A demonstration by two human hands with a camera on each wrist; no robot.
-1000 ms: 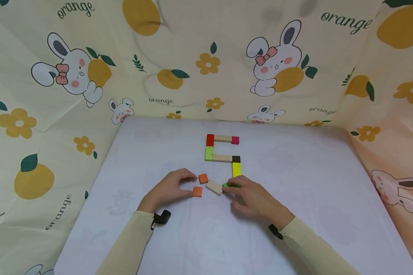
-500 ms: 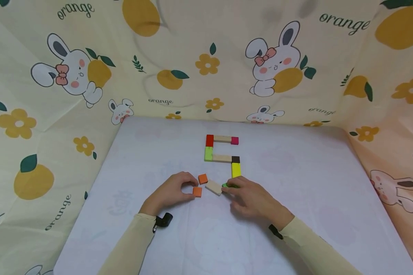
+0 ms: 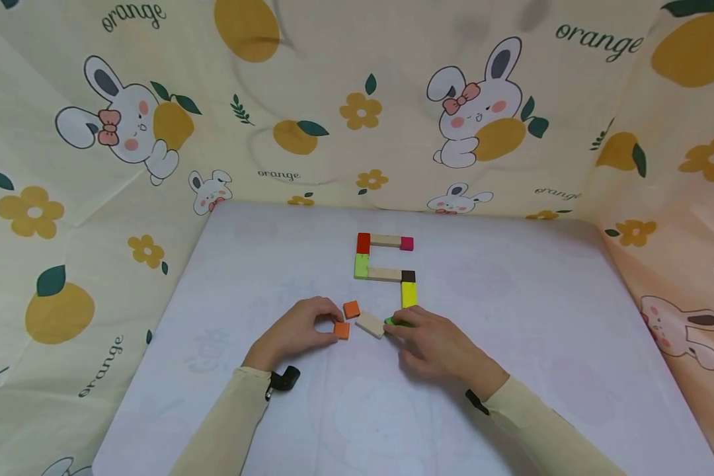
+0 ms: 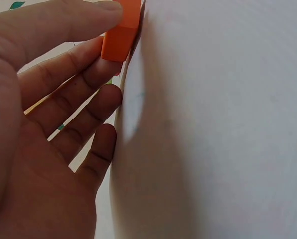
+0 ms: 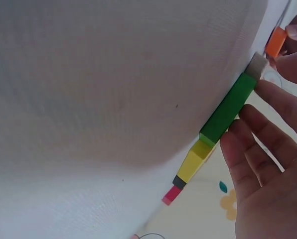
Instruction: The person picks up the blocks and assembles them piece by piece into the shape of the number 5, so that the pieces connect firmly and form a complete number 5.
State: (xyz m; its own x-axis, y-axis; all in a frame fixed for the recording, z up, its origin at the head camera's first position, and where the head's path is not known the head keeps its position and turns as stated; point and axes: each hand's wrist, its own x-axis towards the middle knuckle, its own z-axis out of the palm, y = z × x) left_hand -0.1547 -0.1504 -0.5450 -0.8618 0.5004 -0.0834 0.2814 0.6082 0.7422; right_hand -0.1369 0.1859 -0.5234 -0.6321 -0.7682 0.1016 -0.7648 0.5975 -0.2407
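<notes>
My left hand (image 3: 297,334) pinches an orange block (image 3: 342,330) between thumb and index finger, its other fingers loosely bent in the left wrist view. Just beyond it lies a second orange block (image 3: 351,309). A plain wooden block (image 3: 370,324) lies slanted between my hands. My right hand (image 3: 437,340) rests against a long green block (image 5: 228,107), fingertips along its side and thumb apart from it in the right wrist view. In the head view that hand covers most of the green block. The yellow block (image 3: 408,295) adjoins the green one's far end.
Farther back, the row of blocks continues with a black block (image 3: 408,276), a wooden block (image 3: 385,274), a light green block (image 3: 361,266), a red block (image 3: 363,243), another wooden block (image 3: 385,240) and a magenta block (image 3: 407,243). Patterned cloth (image 3: 315,66) borders the white table (image 3: 512,284).
The index finger of my left hand has come down, and that hand now pinches the nearer orange block, which has barely moved. My right hand has stayed at the green block.
</notes>
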